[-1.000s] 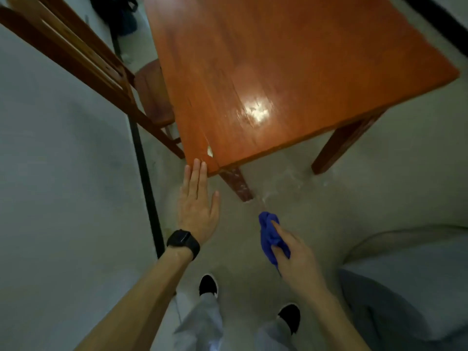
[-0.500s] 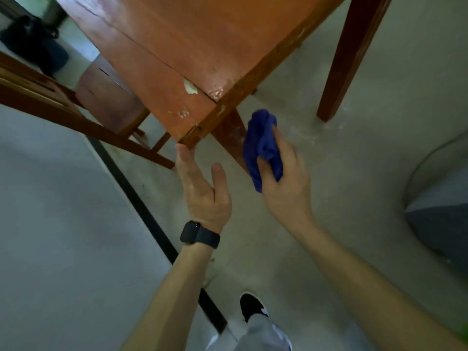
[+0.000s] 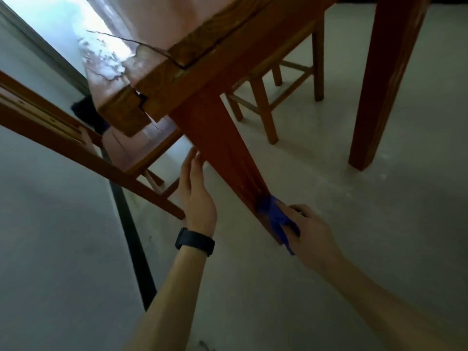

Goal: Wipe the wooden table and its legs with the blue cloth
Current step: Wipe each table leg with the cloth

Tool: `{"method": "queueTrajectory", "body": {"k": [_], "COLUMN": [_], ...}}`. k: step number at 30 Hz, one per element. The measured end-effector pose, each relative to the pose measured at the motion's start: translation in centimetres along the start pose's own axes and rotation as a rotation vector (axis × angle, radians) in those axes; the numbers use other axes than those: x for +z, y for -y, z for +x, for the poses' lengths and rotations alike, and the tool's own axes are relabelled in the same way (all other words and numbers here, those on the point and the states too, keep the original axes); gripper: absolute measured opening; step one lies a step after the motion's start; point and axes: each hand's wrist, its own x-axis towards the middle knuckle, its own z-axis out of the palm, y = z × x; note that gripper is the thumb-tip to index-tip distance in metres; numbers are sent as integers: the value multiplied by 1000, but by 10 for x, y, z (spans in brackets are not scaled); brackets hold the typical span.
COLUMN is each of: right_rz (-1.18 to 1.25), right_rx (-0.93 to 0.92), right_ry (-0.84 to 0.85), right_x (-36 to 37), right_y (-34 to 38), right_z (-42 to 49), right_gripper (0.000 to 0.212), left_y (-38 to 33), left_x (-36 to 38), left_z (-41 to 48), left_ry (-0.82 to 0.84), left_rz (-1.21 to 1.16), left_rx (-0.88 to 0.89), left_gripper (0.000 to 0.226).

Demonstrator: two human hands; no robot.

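A wooden chair (image 3: 83, 150) stands at the left on the pale floor (image 3: 354, 236), with a dark strip (image 3: 131, 236) running below it. A second wooden chair (image 3: 266, 115) stands farther back.

Saw only a corner of the counter (image 3: 162, 79), the rest cut off by the top edge, like the top of the far leg (image 3: 379, 84). Lost much of the blue cloth (image 3: 274, 216) under the fingers (image 3: 295, 207) of the right hand (image 3: 314, 236). Could not identify the dark shape (image 3: 86, 110) behind the corner

Right hand (image 3: 307, 230) presses blue cloth (image 3: 274, 216) against near table leg (image 3: 225, 158); left hand (image 3: 196, 196), fingers straight, touches the leg's other side higher up.
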Motion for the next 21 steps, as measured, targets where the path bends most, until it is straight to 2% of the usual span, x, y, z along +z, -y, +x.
{"method": "queueTrajectory", "body": {"k": [3,7,9,11,13,15,16,18,19,20,21], "right_rz": [106,241,212,101,10,-115,-198,-303,-283,-236,-187], "right_rx": [-259,-626,-735,-767,-702,-588,-538,-381,-341,-334,-361], "right_ry": [-252,-672,-765,-797,-724,-518,-372,-71,2,-3,-97], "right_x": [-18,-47,-56,-49,-20,14,25,24,15,3,-9], "right_y": [25,75,99,106,80,29,-1,-41,-46,-40,-25], "right_z": [30,54,65,76,78,61,49,27,22,22,27], "right_gripper": [59,52,51,55,68,86,88,75,68,63,59], "left_y": [15,21,26,34,39,34,32,29,32,39,47], "left_x": [21,32,34,37,39,35,30,21,16,11,7], "left_z": [-5,-14,-13,-14,-17,-18,-18,-19,-20,-23,-25], "left_ry": [20,-8,-51,-67,-39,13,41,101,135,172,204], "left_rz": [-113,-212,-290,-344,-399,-413,-406,-376,-350,-316,-285], "left_rx": [56,118,111,123,100,64,39,-9,-15,-11,-5], "left_gripper": [35,34,32,38,40,36,34,31,32,36,43]}}
